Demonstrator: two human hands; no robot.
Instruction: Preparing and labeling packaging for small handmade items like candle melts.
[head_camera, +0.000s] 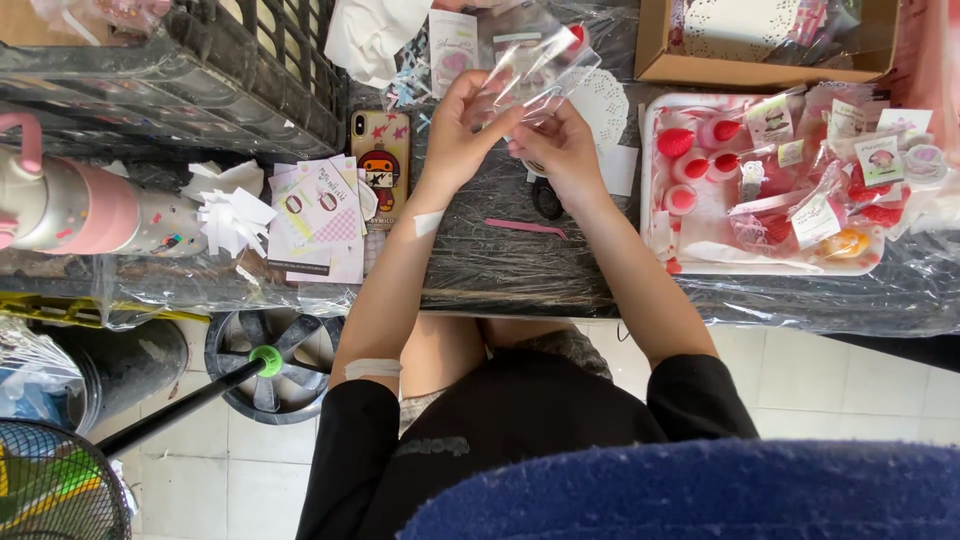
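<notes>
In hand: your left hand (455, 125) and right hand (560, 150) are raised together over the table (520, 265), both pinching a small clear plastic bag (535, 70) by its lower edge, fingers closed on the film.
Bag state: it stands up and away from you, its mouth end towards the far side; something red shows at its top corner, but you cannot tell whether that is inside the bag or behind it.
Done so far: to your right, a white tray (690, 262) carries a heap of small bagged items with card labels, which reads as finished packs, alongside loose red strawberry-shaped pieces (676, 142) that are not yet bagged.
Left to do: judging by those loose pieces and the stack of printed cards (320, 215) at your left, a fair share remains.
Nearby: black scissors (546, 200) and a pink strip (525, 227) lie just below your right hand; a phone (381, 160) rests beside your left wrist.
</notes>
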